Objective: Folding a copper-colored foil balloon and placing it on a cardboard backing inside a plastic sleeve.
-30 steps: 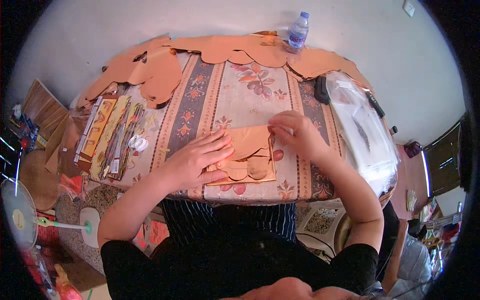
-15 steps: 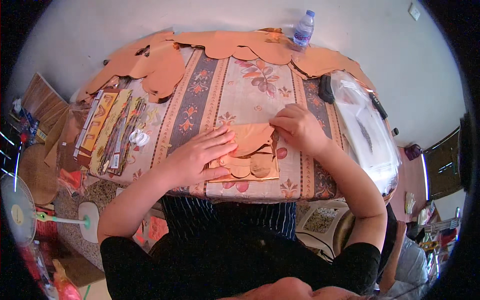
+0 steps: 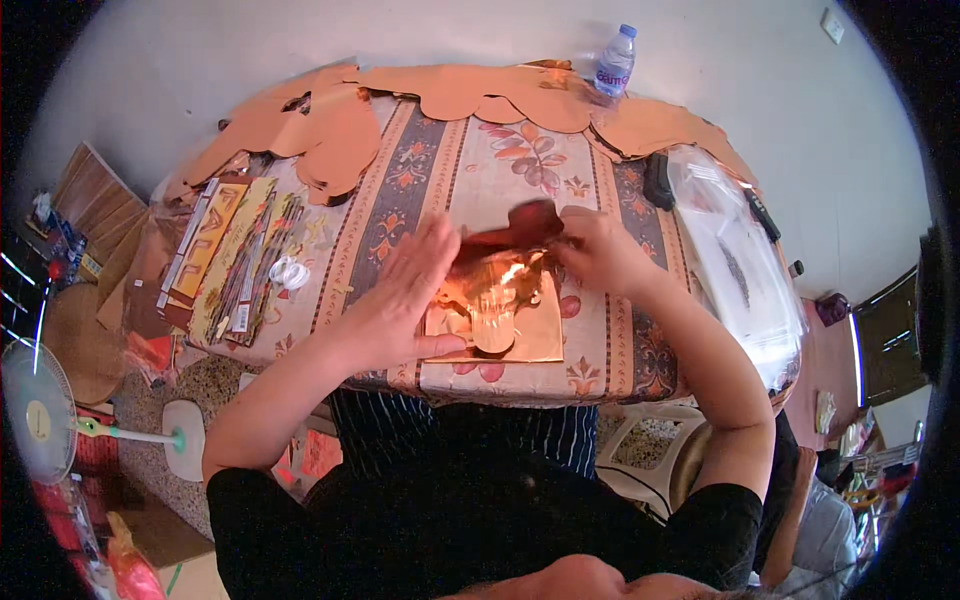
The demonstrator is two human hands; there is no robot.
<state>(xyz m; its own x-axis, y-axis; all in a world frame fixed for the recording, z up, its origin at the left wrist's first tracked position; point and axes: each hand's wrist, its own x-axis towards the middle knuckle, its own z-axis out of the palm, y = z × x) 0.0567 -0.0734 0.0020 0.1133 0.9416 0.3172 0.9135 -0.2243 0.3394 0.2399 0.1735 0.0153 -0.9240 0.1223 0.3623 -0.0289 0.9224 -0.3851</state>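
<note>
A square of shiny copper-coloured foil sheet (image 3: 540, 335) lies on the table near its front edge. Above its far side, my right hand (image 3: 605, 252) pinches the corner of a lifted, curling foil piece (image 3: 532, 224), whose raised side looks dark red and slightly blurred. My left hand (image 3: 400, 300) is at the sheet's left edge, thumb down on the foil and the other fingers stretched upward. Whether those fingers touch the lifted piece, I cannot tell. A rounded foil shape (image 3: 492, 325) shows on the sheet between my hands.
Scalloped copper-coloured sheets (image 3: 460, 92) line the table's far edge, with a water bottle (image 3: 615, 62) behind. Printed card packs (image 3: 225, 260) and white rings (image 3: 289, 272) lie left. Clear plastic packs (image 3: 735, 270) and a black object (image 3: 657, 182) lie right. A fan (image 3: 40, 420) stands left.
My right hand has peeled the foil piece up off the sheet, and its far part now curls upward. My left hand's fingers have risen from lying flat on the foil.
</note>
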